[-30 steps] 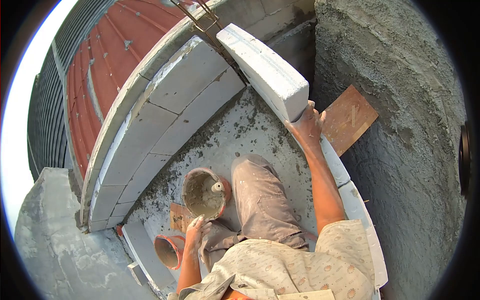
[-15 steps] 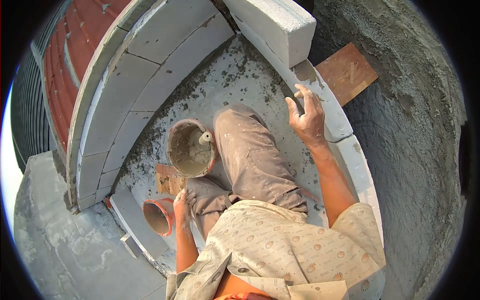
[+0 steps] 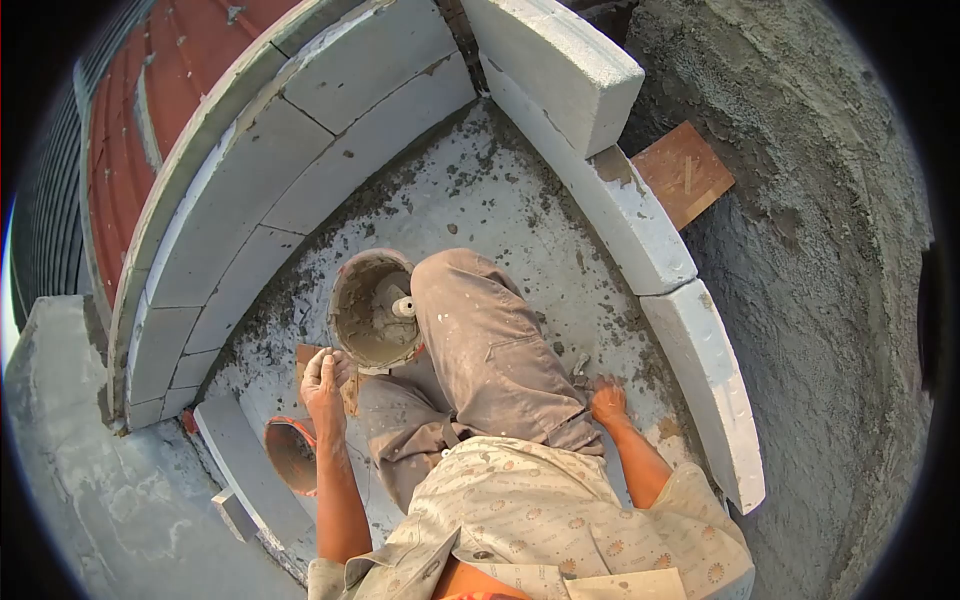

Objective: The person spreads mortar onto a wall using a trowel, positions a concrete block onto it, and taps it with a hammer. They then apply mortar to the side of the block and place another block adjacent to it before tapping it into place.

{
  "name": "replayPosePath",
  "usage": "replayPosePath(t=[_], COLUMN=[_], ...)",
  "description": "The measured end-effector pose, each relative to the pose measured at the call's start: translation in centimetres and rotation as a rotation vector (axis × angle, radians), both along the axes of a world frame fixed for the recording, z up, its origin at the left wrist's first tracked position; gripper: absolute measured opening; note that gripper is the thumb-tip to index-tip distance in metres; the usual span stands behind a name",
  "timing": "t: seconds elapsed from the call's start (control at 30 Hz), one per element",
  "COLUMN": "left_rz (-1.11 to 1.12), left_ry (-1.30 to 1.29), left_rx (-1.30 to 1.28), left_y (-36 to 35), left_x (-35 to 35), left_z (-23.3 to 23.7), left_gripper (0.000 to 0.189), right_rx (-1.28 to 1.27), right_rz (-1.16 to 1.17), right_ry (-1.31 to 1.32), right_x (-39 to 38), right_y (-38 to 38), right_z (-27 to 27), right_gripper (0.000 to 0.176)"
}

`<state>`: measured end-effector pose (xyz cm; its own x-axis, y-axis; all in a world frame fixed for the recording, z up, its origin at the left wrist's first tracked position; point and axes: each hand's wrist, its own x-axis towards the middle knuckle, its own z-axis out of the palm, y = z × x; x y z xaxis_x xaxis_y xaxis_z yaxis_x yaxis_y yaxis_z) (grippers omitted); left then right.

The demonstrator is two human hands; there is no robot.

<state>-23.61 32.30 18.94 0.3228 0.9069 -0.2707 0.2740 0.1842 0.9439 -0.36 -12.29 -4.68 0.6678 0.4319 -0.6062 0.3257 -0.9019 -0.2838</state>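
My left hand (image 3: 327,376) is raised in front of a small wooden board (image 3: 350,395), its fingers drawn together with nothing visible in them. Just beyond it stands a bucket (image 3: 343,335) caked with grey mortar, a pale round handle end (image 3: 403,307) sticking up inside. Down beside my thigh, my right hand (image 3: 609,402) is at the floor with its fingers curled; what they hold, if anything, is hidden. A small grey piece (image 3: 581,366) lies near those fingers. A smaller orange-rimmed bucket (image 3: 290,457) lies tilted to the left of my left forearm.
Curved walls of pale blocks rise on the left (image 3: 250,160) and right (image 3: 640,225). One block (image 3: 570,75) stands on the right wall. A brown board (image 3: 685,175) juts out beyond it, near a rough cement wall (image 3: 830,300). Mortar crumbs litter the floor (image 3: 470,190).
My right hand has come down from beside the right wall to the floor by my thigh. My left hand has risen and moved slightly left and forward. The view has shifted slightly.
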Motion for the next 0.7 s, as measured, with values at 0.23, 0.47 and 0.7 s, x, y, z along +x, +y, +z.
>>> replayPosePath(t=[0.23,0.47,0.7], left_rz=[-0.485,-0.772,-0.664], left_ry=[-0.135,0.048,-0.221], left_rx=[0.255,0.643,0.662], left_y=[-2.5,-5.7,-8.3], left_x=[22.0,41.2,50.4], left_z=[8.3,11.6,10.1], left_gripper=[0.034,0.102,0.13], right_rx=[0.672,1.238,1.403], right_rz=[-0.427,-0.48,-0.066], right_ry=[0.314,0.391,-0.401], right_x=[9.9,16.7,31.7], right_y=[8.6,13.1,20.6], right_z=[14.3,30.7,38.9], right_gripper=[0.027,0.027,0.036])
